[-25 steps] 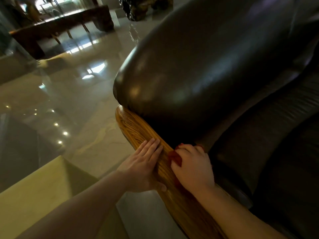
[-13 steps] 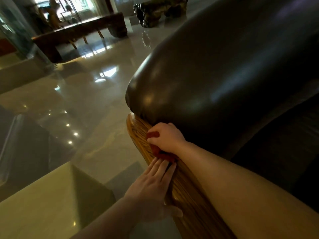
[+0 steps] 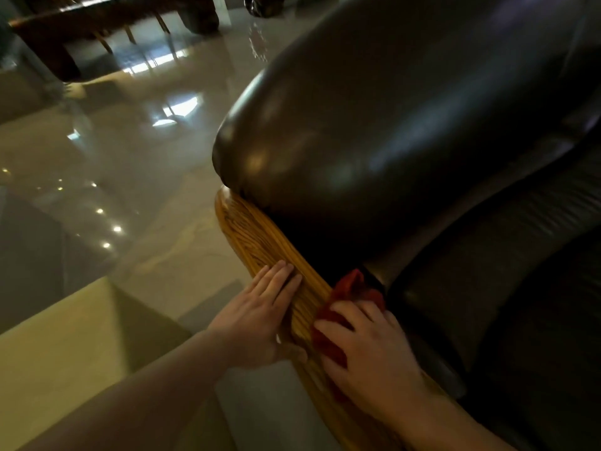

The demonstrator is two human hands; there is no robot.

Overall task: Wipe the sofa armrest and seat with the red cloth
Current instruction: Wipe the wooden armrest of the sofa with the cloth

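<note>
The sofa has a dark leather padded armrest (image 3: 374,131) above a curved wooden rail (image 3: 260,242), and a dark leather seat (image 3: 520,288) to the right. The red cloth (image 3: 348,288) lies bunched on the rail where wood meets leather. My right hand (image 3: 374,353) presses down on the cloth, fingers spread over it, covering its lower part. My left hand (image 3: 260,310) lies flat on the outer side of the rail just left of the cloth, fingers together, holding nothing.
A glossy tiled floor (image 3: 130,174) spreads to the left. A pale yellow-green surface (image 3: 58,353) sits at lower left below my left arm. A dark wooden bench or table (image 3: 113,17) stands at the far back.
My right hand has slid the cloth back down the wooden rail toward me, from the rail's front curve to beside my left hand. My left hand stays on the rail.
</note>
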